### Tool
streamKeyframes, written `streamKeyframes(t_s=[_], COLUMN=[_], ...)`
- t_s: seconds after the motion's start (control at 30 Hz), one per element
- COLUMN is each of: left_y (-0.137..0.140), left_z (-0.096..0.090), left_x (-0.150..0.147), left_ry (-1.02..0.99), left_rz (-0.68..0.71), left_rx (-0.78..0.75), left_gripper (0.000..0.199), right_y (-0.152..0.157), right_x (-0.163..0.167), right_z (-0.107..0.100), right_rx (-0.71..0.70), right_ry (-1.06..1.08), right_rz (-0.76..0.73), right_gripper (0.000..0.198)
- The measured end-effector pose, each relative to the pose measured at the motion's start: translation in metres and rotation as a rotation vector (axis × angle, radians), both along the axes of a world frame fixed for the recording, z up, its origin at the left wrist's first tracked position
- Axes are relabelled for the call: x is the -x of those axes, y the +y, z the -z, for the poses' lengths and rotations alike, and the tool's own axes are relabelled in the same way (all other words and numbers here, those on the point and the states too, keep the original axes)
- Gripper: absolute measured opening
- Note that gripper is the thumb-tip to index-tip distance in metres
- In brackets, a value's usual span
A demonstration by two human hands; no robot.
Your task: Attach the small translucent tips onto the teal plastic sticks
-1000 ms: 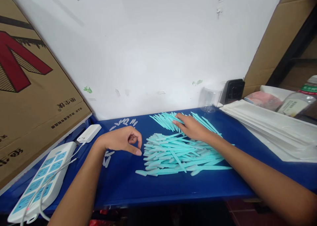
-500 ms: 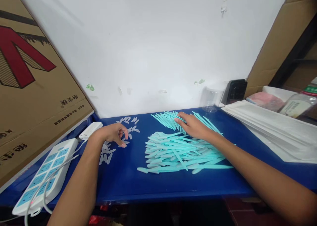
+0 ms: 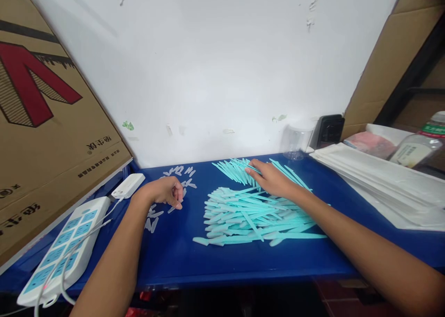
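Note:
My left hand (image 3: 169, 193) is bent over loose clear plastic caps (image 3: 189, 183) on the left of the table. Its fingers are curled, with thumb and fingertips close together; what lies between them, if anything, is too small to make out. At the back of the table my right hand (image 3: 269, 175) is closed on a teal eyebrow razor (image 3: 256, 170), over a row of more such razors (image 3: 231, 169). In front of that hand lies a big heap of teal razors (image 3: 239, 215), most with pale, covered-looking heads pointing left.
A white power strip (image 3: 66, 247) with cables and a white adapter (image 3: 128, 186) lie left, beside a cardboard box (image 3: 55, 136). A clear jar (image 3: 297, 141), a black device (image 3: 330, 129), white plastic sleeves (image 3: 382, 182) and a bottle (image 3: 417, 145) stand or lie right.
My left hand has shifted slightly right, and its thumb and fingers have drawn closer together over the caps. My right hand has stayed nearly still at the back row of razors.

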State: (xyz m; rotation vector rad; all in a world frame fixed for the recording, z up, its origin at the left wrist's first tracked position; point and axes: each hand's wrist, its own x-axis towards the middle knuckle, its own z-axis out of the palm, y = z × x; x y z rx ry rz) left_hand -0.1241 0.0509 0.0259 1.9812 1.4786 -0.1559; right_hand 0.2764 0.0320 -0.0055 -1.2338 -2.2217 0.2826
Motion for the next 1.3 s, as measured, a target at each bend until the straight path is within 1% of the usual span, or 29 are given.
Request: streamKeyframes(t_s=[0.23, 0.33, 0.43, 0.53, 0.67, 0.77, 0.87, 0.97, 1.07, 1.2, 1.3], left_y=[-0.007, -0.011, -0.013, -0.015, -0.019, -0.021, -0.020, -0.018, -0.015, -0.010, -0.004], left_z=[-0.004, -0.006, -0.006, -0.007, -0.009, -0.010, -0.009, -0.009, -0.014, -0.022, -0.020], left_x=[-0.010, -0.013, -0.015, -0.015, -0.017, -0.020, -0.022, -0.022, -0.021, -0.017, -0.015], left_ry=[-0.008, 0.033, 0.101, 0.105, 0.062, 0.018, -0.010, -0.060, -0.200, -0.436, -0.651], left_rz=[-0.127, -0.189, -0.213, -0.224, -0.195, -0.121, -0.048, 0.004, 0.001, -0.145, -0.263], left_rx=[0.034, 0.017, -0.005, 0.044, 0.110, 0.150, 0.150, 0.093, 0.004, -0.215, -0.316], left_gripper=[0.030, 0.028, 0.025, 0.025, 0.031, 0.032, 0.030, 0.028, 0.032, 0.049, 0.057], right_y=[-0.001, -0.001, -0.001, -0.001, -0.001, -0.002, -0.002, -0.002, -0.003, -0.003, -0.002], right_x=[0.000, -0.001, -0.001, -0.001, 0.000, 0.000, 0.000, 0.000, 0.000, 0.000, 0.000], right_z=[0.000, 0.000, -0.001, -0.001, -0.001, 0.000, 0.000, -0.001, -0.003, -0.003, -0.002], right_rx=[0.008, 0.009, 0.017, 0.029, 0.021, 0.020, 0.014, 0.016, 0.017, 0.006, 0.001], right_ry=[-0.005, -0.008, -0.011, -0.015, -0.015, -0.017, -0.021, -0.022, -0.024, -0.024, -0.029], right_rz=[-0.008, -0.015, -0.016, -0.017, -0.025, -0.028, -0.023, -0.023, -0.024, -0.020, -0.018], right_gripper=[0.034, 0.034, 0.034, 0.034, 0.033, 0.034, 0.034, 0.034, 0.034, 0.033, 0.034])
